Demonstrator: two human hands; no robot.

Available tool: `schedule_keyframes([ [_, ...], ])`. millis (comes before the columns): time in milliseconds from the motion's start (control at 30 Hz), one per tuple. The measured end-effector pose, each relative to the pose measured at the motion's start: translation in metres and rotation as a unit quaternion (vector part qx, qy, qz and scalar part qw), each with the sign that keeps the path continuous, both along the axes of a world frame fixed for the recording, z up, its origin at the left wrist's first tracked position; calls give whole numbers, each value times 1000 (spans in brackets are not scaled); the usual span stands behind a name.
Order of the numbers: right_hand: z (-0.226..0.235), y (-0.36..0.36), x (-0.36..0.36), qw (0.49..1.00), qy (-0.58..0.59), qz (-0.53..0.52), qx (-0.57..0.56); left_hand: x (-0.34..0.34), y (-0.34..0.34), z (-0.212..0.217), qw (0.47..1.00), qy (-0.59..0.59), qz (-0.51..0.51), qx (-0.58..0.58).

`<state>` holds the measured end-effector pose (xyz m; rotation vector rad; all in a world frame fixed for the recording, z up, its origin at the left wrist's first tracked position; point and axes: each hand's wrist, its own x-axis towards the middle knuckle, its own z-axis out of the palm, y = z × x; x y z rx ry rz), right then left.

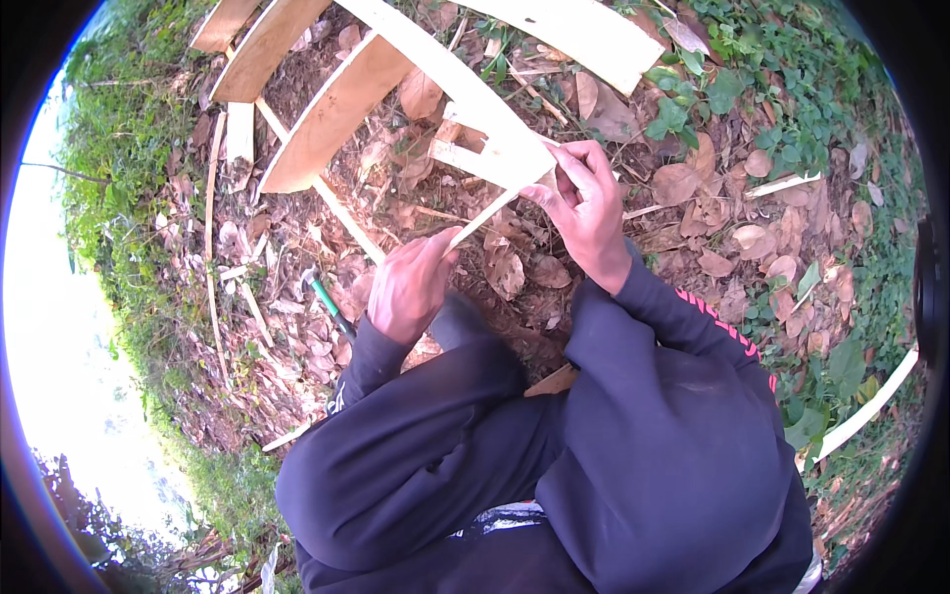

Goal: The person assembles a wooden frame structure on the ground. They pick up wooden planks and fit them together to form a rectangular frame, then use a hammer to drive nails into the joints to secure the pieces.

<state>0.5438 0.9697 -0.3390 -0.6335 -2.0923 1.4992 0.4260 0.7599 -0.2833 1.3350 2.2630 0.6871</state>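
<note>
One pale wooden frame [445, 77], slatted, at the centre, between both hands and reaching away to the far left.

Left hand [411, 282]: bare, back uppermost, fingers and thumb closed around the near end of a thin strip [483, 217]; contact with the long rod [346, 218] arriving from the far left not to be told.

Right hand [592, 213]: bare, thumb and bent fingers pinching the near right corner of the frame, at the meeting of thin strip and long board [495, 121].

Components: long board, broad and flat, running from the far edge to the right hand. Three curved slats [336, 114], left of the long board, ranged one beyond another along the rod. Short offcut [465, 159], pale, just left of the pinched corner; fixed or loose, impossible to tell.

On the ground: wide plank [589, 35], far, right of the long board. Green-handled tool [323, 295], hammer-like, near the left hand on its left, partly hidden by the sleeve. Narrow stick [211, 243], long and bowed, farther left. Splintered piece [784, 185], pale, to the right, close to dry leaves [675, 184]. Curved strip [866, 411], at the near right, beside green plants [846, 368].

Nearest: dark trouser legs [683, 445], knees bent; dark sleeves [673, 312] on both forearms, red markings along the right.
</note>
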Motion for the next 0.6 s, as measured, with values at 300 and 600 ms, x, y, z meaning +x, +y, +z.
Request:
schedule_keyframes([
  [300, -8, 2, -1, 999, 28, -13, -27, 0, 1, -2, 1000, 20, 5, 7],
  [600, -7, 6, 0, 996, 46, 0, -75, 4, 5, 1, 1000, 17, 25, 7],
])
